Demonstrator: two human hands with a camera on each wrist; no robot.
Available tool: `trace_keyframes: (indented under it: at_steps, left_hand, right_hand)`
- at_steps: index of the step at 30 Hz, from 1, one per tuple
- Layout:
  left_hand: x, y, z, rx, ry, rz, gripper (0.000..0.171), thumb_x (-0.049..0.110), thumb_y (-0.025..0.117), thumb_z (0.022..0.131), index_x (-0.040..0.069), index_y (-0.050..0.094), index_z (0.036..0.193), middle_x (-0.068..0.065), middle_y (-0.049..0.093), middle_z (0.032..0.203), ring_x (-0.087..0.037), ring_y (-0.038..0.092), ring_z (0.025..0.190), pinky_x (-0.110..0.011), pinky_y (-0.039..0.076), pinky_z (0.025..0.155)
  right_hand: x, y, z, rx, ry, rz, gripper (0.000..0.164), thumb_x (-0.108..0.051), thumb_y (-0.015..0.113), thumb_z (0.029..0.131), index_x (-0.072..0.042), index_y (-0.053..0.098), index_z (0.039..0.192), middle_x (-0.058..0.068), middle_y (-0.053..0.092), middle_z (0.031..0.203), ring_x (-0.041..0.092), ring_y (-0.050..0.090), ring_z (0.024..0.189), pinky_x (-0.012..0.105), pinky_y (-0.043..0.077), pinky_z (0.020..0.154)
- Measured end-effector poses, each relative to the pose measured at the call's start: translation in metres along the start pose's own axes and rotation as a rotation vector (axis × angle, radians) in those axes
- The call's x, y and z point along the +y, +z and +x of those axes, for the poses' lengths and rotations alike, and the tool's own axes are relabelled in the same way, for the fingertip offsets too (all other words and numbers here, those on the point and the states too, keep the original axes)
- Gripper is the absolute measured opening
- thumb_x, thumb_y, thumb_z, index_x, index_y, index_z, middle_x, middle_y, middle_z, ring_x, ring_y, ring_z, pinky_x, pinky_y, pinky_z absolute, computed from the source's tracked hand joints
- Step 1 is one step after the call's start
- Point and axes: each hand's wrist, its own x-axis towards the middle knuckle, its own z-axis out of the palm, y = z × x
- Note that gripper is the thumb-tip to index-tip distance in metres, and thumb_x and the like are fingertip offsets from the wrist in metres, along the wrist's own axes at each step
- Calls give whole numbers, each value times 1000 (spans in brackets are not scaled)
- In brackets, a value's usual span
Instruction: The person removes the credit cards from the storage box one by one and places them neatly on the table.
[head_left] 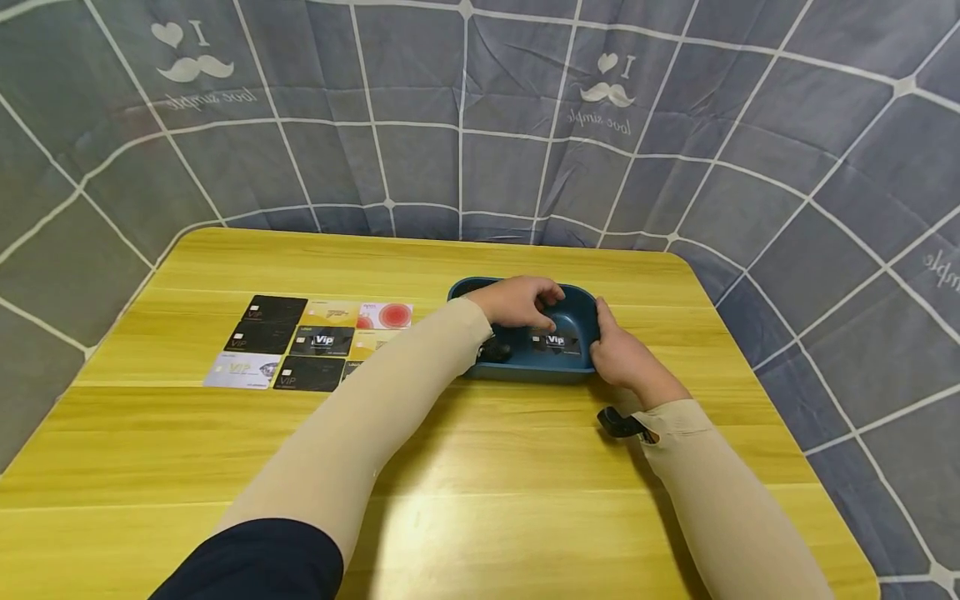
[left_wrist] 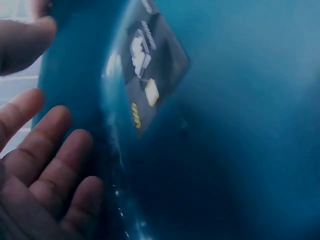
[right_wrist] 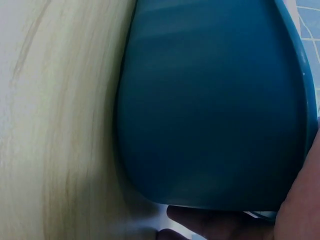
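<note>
A dark blue plastic bin [head_left: 532,374] stands on the table, and a black "Vip" card [head_left: 555,342] lies in it. The same card [left_wrist: 152,65] shows close up in the left wrist view. My left hand [head_left: 517,301] reaches over the bin with its fingers loosely bent, holding nothing; its spread fingers [left_wrist: 59,122] are apart from the card. At the right end of the bin, my right hand [head_left: 628,357] grips the end wall. In the right wrist view its fingers [right_wrist: 210,220] lie against the bin's end [right_wrist: 210,125].
To the left, several cards are laid in rows, among them a black card [head_left: 276,308], a white card with red circles [head_left: 386,316] and a silver VIP card [head_left: 242,370]. My left forearm covers part of these rows. A grey checked cloth [head_left: 420,167] hangs behind the wooden table [head_left: 510,483].
</note>
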Motion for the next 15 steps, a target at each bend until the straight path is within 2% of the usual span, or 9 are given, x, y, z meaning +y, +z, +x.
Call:
trace_keyframes:
  at_steps: [7, 10, 15]
  left_hand:
    - [-1, 8, -6, -115, -91, 131, 71, 28, 82, 92, 13, 52, 154, -5, 54, 156, -21, 57, 136, -38, 46, 116]
    - [-1, 10, -8, -118, -117, 200, 72, 29, 84, 90, 15, 54, 153, -4, 55, 156, -20, 57, 135, -39, 45, 117]
    - [-1, 12, -7, -113, -132, 258, 72, 31, 86, 89, 16, 55, 152, -4, 57, 151, -21, 58, 131, -40, 46, 115]
  right_hand:
    - [-1, 2, 1, -6, 13, -2, 75, -12, 31, 107, -4, -15, 167, 36, 32, 163, 45, 57, 133, 59, 45, 112]
    - [-1, 2, 0, -3, 14, -2, 76, -12, 31, 107, -4, -16, 167, 36, 34, 162, 44, 59, 130, 58, 46, 109]
    - [0, 2, 0, 5, 16, -6, 76, -11, 31, 107, -4, -16, 167, 37, 35, 162, 47, 53, 139, 60, 43, 114]
